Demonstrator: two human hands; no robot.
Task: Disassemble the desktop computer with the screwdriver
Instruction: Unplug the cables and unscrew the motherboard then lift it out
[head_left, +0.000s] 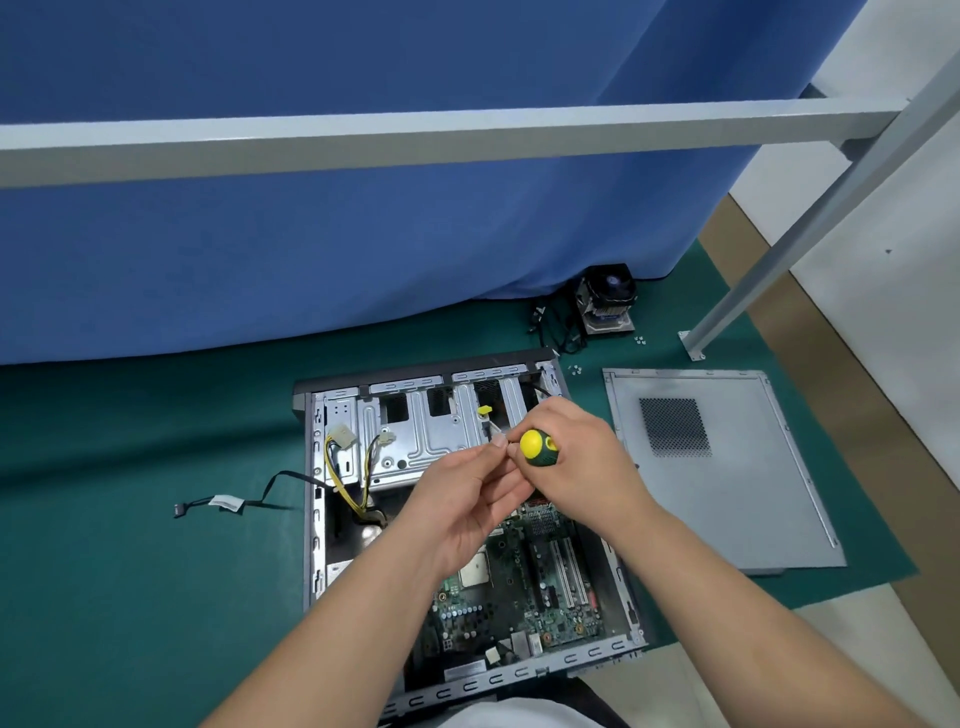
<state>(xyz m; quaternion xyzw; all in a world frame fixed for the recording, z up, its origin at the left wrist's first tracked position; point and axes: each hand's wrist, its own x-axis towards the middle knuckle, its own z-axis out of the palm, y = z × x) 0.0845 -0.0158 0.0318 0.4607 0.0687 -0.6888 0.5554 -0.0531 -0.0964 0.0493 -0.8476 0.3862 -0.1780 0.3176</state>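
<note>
Looking down through the head camera, we see the desktop computer lying open on its side on a green mat, at the 6 o'clock part of the view. Our right hand curls around the screwdriver, whose yellow-and-green handle end faces the camera; the shaft is hidden behind the hands. Our left hand is raised just beside it at 9 o'clock, thumb and forefinger pressed together close to the handle; we cannot tell whether they pinch anything. Both hands hover above the motherboard, which occupies the case's 5 o'clock half. The metal drive cage fills the 12 o'clock half, with yellow-and-black power leads hanging at its 9 o'clock side. A black cable trails out of the case toward 9 o'clock onto the mat. The detached side panel lies flat at 3 o'clock of the case, apart from it. A cooler with fan stands at 1 o'clock, against a blue curtain, with loose screws near it. A grey frame bar crosses the view at 12 o'clock.
</note>
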